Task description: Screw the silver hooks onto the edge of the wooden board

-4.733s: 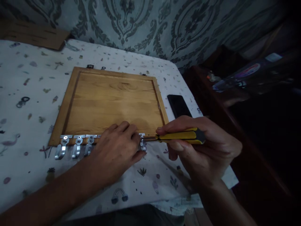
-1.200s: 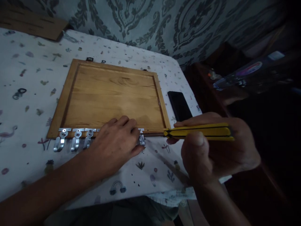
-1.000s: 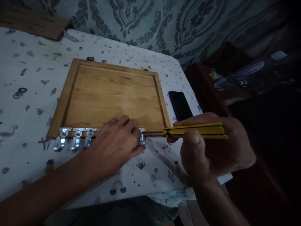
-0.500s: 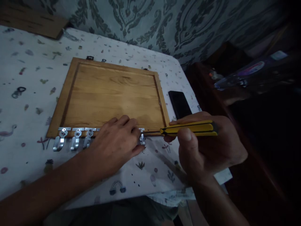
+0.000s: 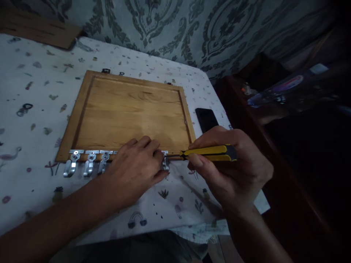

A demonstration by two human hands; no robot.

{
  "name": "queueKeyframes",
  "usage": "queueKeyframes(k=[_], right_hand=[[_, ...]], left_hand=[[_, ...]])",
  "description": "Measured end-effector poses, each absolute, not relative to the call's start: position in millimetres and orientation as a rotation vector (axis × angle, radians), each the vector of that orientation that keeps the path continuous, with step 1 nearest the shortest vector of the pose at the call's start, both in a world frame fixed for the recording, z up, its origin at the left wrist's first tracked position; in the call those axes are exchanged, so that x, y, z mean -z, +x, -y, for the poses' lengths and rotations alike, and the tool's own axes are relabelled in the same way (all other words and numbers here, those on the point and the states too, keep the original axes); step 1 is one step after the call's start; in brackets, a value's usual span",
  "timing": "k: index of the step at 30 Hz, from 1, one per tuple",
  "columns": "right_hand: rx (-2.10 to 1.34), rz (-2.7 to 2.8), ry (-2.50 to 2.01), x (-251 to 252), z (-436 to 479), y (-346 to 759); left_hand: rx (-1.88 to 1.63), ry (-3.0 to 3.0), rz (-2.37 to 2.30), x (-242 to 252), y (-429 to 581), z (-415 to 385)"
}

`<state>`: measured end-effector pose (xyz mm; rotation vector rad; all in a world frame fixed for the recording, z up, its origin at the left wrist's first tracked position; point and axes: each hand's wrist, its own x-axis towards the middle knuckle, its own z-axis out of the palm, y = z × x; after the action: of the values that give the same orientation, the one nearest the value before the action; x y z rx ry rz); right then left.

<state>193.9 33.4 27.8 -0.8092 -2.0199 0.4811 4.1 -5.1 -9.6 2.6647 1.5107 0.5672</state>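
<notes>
A framed wooden board lies flat on a patterned tablecloth. Several metal hooks are screwed along its near edge. My left hand rests on that edge with curled fingers, pinching a metal hook at the right end of the row. My right hand is closed round a yellow and black screwdriver, held level. Its tip points left and meets the hook under my left fingers.
A black phone lies on the cloth right of the board. A brown cardboard piece sits at the far left. A patterned curtain hangs behind. Dark furniture with a plastic bottle stands to the right.
My right hand has slid forward along the screwdriver handle toward the board and rolled over it. My left hand has stayed on the hook.
</notes>
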Motion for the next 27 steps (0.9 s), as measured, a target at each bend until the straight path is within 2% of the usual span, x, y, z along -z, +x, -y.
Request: queueKeyframes(k=[6,14,27], right_hand=[[-0.609,2.069,-0.725,-32,-41,192],[-0.385,1.846,-0.952,-16,-30,187],[-0.644,1.914,-0.964,-29,-30,193]], left_hand=[[-0.597,2.64,-1.506,9,5,6],[-0.506,2.642,-1.522,7,5,4],[-0.409,2.643,-1.549,4,5,6]])
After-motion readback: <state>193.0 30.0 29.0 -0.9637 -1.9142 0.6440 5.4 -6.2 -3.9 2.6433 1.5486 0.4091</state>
